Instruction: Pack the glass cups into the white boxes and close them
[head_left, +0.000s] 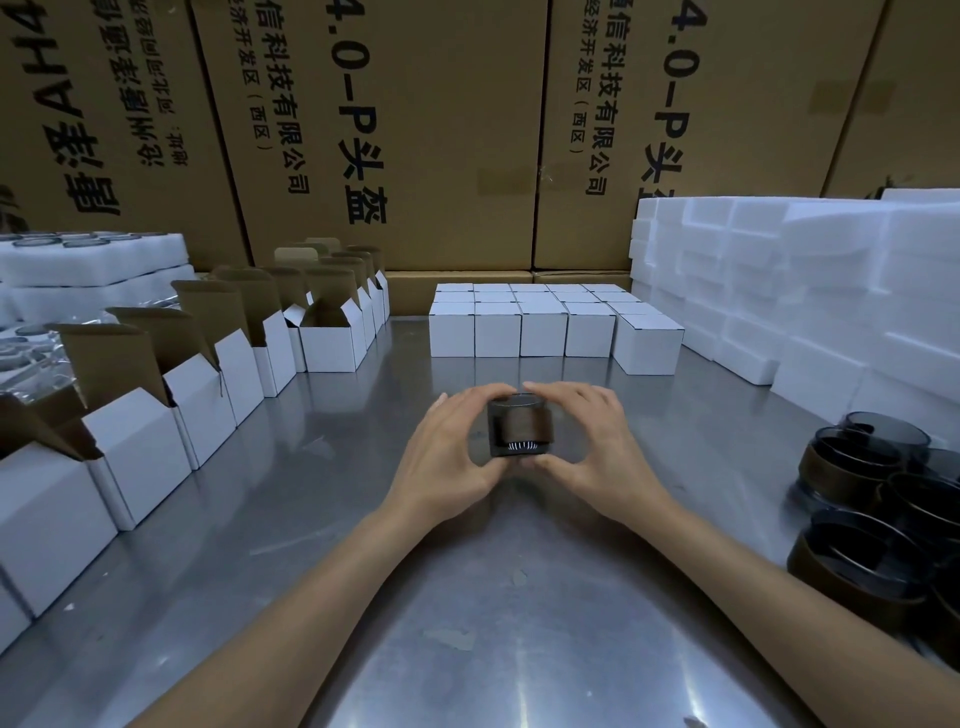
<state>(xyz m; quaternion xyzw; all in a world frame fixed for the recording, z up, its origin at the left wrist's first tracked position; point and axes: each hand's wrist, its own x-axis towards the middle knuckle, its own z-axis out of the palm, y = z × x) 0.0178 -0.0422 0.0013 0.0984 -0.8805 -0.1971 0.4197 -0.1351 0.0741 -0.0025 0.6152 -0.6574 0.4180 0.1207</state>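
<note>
Glass cup (521, 427), dark with a brown band, sits at centre on the counter (519, 623), held between the left hand (451, 457) and right hand (592, 447), fingers curled round its sides. At twelve o'clock stand closed boxes (519, 327); at nine to ten, open boxes (218, 374) wait. At three o'clock, unpacked cups (872, 499) remain, so I judge much is left.

Dim overhead glare, bowed wide-angle edges
</note>
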